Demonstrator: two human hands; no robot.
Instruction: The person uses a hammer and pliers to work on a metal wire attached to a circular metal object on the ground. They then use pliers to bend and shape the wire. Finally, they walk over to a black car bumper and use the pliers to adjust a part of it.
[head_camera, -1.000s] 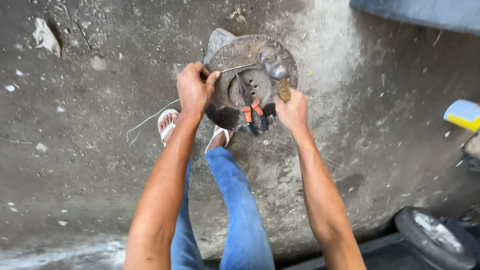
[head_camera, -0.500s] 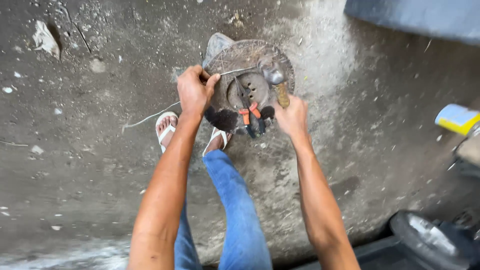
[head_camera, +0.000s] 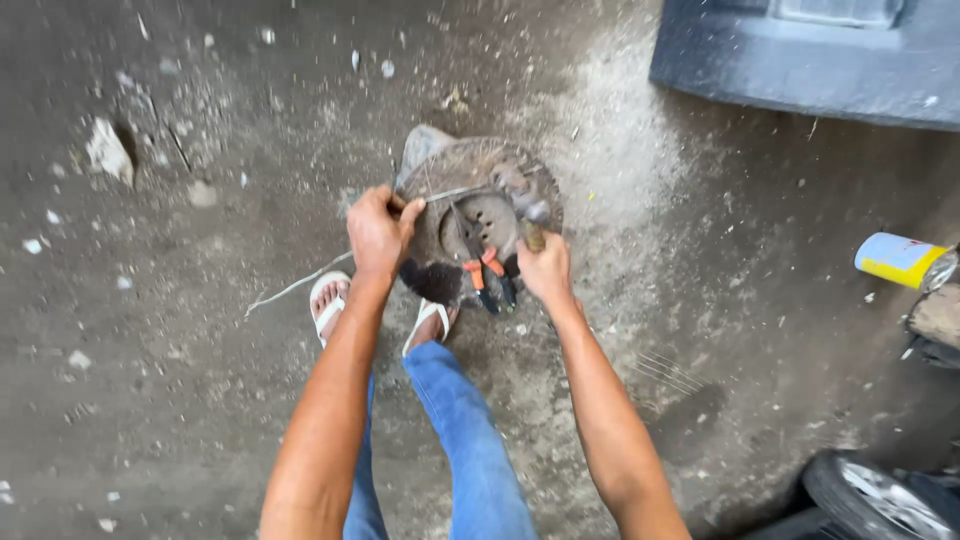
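Nearest the camera are the two bare forearms, a blue trouser leg (head_camera: 470, 440) and two white sandals (head_camera: 330, 305) on the concrete floor (head_camera: 150, 400). The left hand (head_camera: 380, 232) is closed, pinching one thin wire (head_camera: 300, 283) that runs from its fingers down and leftward across the floor, and also on to the right across the disc. The right hand (head_camera: 546, 270) is clenched round the wooden handle of one hammer (head_camera: 534, 215), whose long axis points up and away from the hand, its head resting on the disc. Between the two hands lies one pair of red-handled pliers (head_camera: 485, 275), nearer the right hand. Just beyond both hands sits one rusty round metal disc (head_camera: 480, 185). Further right lie one white and yellow can (head_camera: 900, 260) and one wheel (head_camera: 870, 495).
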